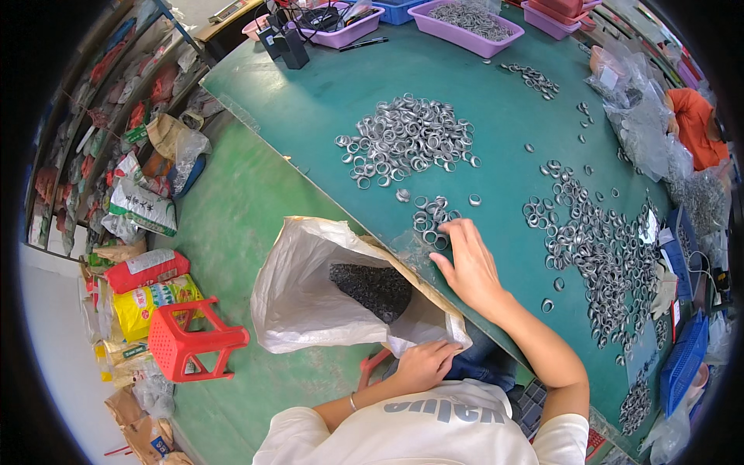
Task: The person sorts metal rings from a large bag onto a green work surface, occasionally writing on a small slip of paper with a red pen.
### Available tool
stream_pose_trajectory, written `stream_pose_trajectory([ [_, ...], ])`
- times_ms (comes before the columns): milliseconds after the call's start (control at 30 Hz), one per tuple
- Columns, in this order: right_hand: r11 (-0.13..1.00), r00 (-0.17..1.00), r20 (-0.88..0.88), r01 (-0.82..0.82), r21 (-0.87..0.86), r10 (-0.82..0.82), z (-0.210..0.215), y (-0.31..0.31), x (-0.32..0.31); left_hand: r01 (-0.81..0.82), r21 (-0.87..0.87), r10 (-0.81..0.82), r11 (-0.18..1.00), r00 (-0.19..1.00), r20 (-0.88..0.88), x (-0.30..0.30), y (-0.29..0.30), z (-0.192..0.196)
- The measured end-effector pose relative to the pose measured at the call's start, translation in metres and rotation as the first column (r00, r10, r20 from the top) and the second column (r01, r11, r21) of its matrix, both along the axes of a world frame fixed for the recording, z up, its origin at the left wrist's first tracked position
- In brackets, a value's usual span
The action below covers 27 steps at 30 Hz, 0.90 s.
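My left hand (422,366) is closed on the near rim of a white woven sack (298,310), held with its mouth wide at the table's edge. Dark, shiny granular material (372,291) lies inside. On the green table my right hand (474,271) rests beside a small cluster of grey metal rings (431,215). Its thumb and fingers are apart, the fingertips touching the rings at the cluster's near side. Beyond them sits a larger heap of similar rings (411,136).
More rings (597,263) spread over the table's right side. Purple trays (465,27) stand at the far edge. At left are a red stool (194,341), filled bags (147,271) and loaded shelves (101,101). Another person in orange (695,128) is at the far right.
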State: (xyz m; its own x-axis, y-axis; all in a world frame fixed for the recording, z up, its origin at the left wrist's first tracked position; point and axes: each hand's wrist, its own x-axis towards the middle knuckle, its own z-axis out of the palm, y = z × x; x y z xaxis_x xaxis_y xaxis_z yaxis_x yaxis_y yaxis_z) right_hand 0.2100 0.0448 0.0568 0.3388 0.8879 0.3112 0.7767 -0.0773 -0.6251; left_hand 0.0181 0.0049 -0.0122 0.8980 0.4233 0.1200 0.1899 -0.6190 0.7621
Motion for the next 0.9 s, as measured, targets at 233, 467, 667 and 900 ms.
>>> stream_pose_trajectory([
  [233,0.989,0.999,0.024,-0.023,-0.147,0.027,-0.025,-0.003,0.012,0.000,0.011,0.000,1.000,1.000,-0.009,-0.001,0.001,-0.001],
  [467,0.989,0.985,-0.139,0.084,-0.120,-0.100,-0.012,0.020,0.050,0.002,0.013,-0.001,1.000,1.000,-0.006,0.000,0.000,0.000],
  [667,0.968,0.964,-0.190,0.149,-0.204,-0.188,-0.003,0.014,0.049,-0.012,0.001,0.012,1.000,1.000,0.000,0.000,0.000,0.000],
  [900,0.869,0.807,-0.496,-0.460,-0.185,0.322,0.006,-0.005,-0.021,-0.001,0.001,0.001,1.000,1.000,-0.006,0.002,0.001,-0.001],
])
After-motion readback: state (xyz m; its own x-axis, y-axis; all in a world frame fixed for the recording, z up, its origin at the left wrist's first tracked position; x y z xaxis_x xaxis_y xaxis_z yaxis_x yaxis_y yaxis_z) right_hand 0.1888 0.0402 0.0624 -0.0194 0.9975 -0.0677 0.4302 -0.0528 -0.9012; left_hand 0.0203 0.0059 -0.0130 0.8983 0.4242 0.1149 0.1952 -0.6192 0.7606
